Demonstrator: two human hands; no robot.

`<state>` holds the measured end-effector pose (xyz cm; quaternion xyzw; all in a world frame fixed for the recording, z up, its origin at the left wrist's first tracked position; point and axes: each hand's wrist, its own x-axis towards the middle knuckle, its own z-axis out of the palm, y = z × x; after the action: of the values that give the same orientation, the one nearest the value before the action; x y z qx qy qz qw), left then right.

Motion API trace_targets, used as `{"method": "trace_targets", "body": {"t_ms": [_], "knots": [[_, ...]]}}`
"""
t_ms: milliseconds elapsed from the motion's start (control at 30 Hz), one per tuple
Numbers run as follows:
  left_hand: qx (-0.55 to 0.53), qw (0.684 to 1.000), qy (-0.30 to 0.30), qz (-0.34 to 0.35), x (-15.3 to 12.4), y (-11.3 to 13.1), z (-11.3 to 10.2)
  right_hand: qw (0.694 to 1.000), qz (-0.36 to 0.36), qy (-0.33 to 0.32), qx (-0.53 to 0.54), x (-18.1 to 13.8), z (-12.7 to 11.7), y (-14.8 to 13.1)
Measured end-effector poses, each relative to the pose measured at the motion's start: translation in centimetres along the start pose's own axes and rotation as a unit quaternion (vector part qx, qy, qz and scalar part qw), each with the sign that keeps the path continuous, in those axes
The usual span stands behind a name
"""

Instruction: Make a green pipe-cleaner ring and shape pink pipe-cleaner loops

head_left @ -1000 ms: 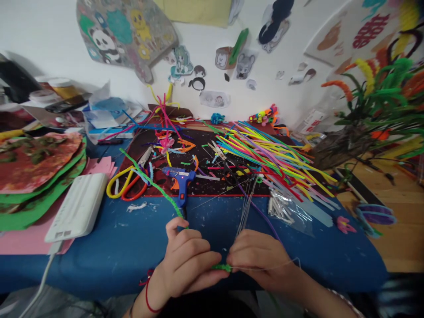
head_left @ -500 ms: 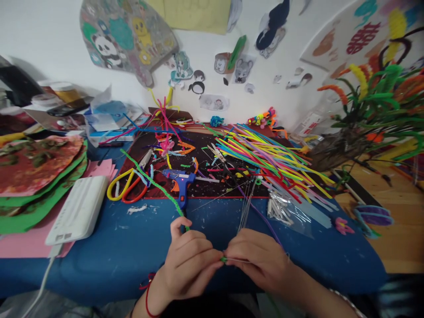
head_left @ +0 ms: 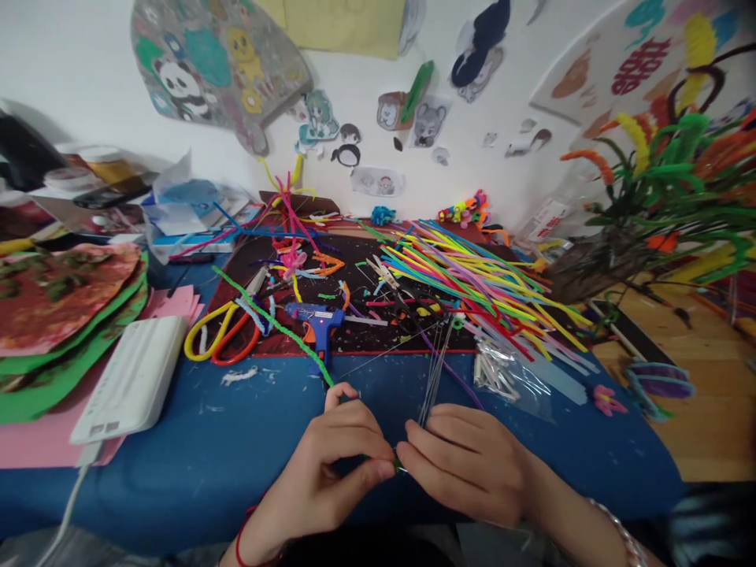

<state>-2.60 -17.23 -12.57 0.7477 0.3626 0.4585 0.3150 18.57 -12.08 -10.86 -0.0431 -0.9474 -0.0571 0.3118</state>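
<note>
My left hand [head_left: 342,465] is closed, thumb and forefinger pinching the end of a green pipe cleaner [head_left: 275,327]. The long fuzzy stem passes under its curled little finger and slants up and left over the desk. My right hand [head_left: 466,465] meets it fingertip to fingertip, closed around a thin wire whose pale glint shows beside the green end. Most of that wire is hidden by the fingers. Just beyond the right hand lies a bundle of thin wires [head_left: 435,378]. A blue glue gun [head_left: 322,323] rests on the dark mat past the left hand.
Orange-and-yellow scissors [head_left: 227,335] lie left, near a white power bank [head_left: 130,378]. Colourful pipe cleaners [head_left: 472,276] pile at the back right beside black-handled pliers [head_left: 393,279]. A clear bag [head_left: 502,374] of white sticks and a pink flower [head_left: 609,400] are on the right.
My right hand has turned and its fingertips now cover the green end, where a length of wire showed earlier. The left hand has shifted slightly, its thumb coming into view. The view moved a little.
</note>
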Motion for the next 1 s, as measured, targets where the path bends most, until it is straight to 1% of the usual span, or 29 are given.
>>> {"method": "trace_targets", "body": {"t_ms": [67, 133, 233, 300, 367, 433, 500, 600, 800, 1000], "knots": [[-0.008, 1.0, 0.001, -0.011, -0.3, -0.3, -0.1, 0.998, 0.042, 0.013, 0.041, 0.1, 0.0, 0.1], [-0.006, 1.0, 0.018, -0.02, -0.8, -0.7, 0.0, 0.993, 0.083, 0.023, 0.08, 0.2, 0.1, 0.1], [0.009, 0.996, 0.082, -0.032, -1.5, -1.2, 0.4, 0.987, 0.116, 0.032, 0.109, 0.3, 0.1, 0.1], [0.003, 0.994, 0.113, 0.001, -1.7, -1.4, 0.7, 0.986, 0.122, 0.029, 0.113, 0.2, 0.2, 0.0], [0.002, 0.989, 0.127, 0.071, -1.6, -1.4, 0.8, 0.984, 0.134, 0.029, 0.116, 0.2, 0.3, -0.2], [0.038, 0.981, 0.126, 0.141, -1.3, -1.2, 0.8, 0.979, 0.154, 0.034, 0.13, 0.2, 0.3, -0.4], [0.105, 0.972, 0.12, 0.17, -0.9, -1.0, 0.8, 0.97, 0.182, 0.044, 0.154, 0.3, 0.4, -0.6], [0.173, 0.963, 0.106, 0.179, -0.5, -0.9, 1.0, 0.958, 0.214, 0.044, 0.185, 0.5, 0.4, -1.0], [0.197, 0.948, 0.129, 0.215, -0.9, -1.2, 1.4, 0.938, 0.258, 0.029, 0.231, 0.7, 0.3, -1.6], [0.26, 0.932, 0.104, 0.23, -1.5, -1.4, 1.3, 0.908, 0.319, 0.013, 0.271, 0.9, 0.0, -2.1]]}}
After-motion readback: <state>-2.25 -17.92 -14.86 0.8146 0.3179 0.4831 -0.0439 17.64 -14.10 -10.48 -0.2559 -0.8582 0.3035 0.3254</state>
